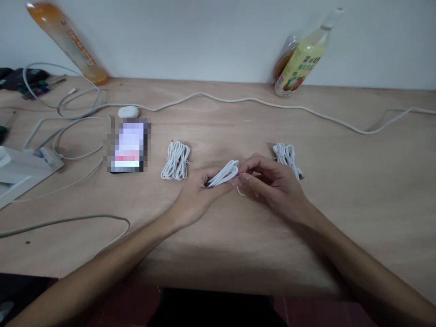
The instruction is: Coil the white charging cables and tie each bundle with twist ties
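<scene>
A folded bundle of white cable point(224, 174) is held over the middle of the wooden table point(218, 227). My left hand point(195, 195) is closed around its lower end. My right hand point(272, 184) pinches something small at the bundle's looped end, with a thin white tie hanging below the fingers. A second coiled white cable point(176, 160) lies on the table just left of my left hand. A third coiled white cable point(288, 156) lies behind my right hand, partly hidden by it.
A phone point(128, 145) lies left of the coils, a white earbud case point(128, 111) behind it. Long white cords point(238, 101) cross the table's back. Two bottles point(304, 54) lean on the wall. A power strip point(44, 156) and white box sit far left.
</scene>
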Action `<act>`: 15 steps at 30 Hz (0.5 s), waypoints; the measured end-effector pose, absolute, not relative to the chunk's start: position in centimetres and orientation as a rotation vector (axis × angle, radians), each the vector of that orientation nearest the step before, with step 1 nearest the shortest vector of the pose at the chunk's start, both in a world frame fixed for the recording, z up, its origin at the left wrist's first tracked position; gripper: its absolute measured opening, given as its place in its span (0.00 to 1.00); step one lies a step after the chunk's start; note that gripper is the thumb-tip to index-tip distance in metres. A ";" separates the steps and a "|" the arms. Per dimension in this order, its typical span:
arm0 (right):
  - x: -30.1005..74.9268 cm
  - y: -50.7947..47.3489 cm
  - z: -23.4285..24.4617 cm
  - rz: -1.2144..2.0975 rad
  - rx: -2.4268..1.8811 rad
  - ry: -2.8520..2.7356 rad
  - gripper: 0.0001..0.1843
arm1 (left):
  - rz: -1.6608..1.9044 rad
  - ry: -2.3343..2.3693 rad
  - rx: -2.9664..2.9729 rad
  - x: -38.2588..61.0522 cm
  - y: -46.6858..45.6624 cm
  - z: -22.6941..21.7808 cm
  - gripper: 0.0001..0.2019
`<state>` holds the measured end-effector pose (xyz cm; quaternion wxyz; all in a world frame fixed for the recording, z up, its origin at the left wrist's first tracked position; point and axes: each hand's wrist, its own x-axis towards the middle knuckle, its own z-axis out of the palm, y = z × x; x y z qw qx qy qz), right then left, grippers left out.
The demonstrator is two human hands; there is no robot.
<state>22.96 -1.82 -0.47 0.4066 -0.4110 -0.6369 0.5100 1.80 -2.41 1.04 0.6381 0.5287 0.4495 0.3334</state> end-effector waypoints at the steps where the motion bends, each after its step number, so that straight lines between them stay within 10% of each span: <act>1: 23.0 -1.9 -0.5 1.290 -1.044 -1.603 0.08 | 0.767 1.026 1.200 1.8 -2.4 1.0 0.16; 15: 23.0 -2.2 -0.6 1.334 -1.055 -1.596 0.11 | 0.765 1.025 1.235 1.8 -2.3 1.2 0.18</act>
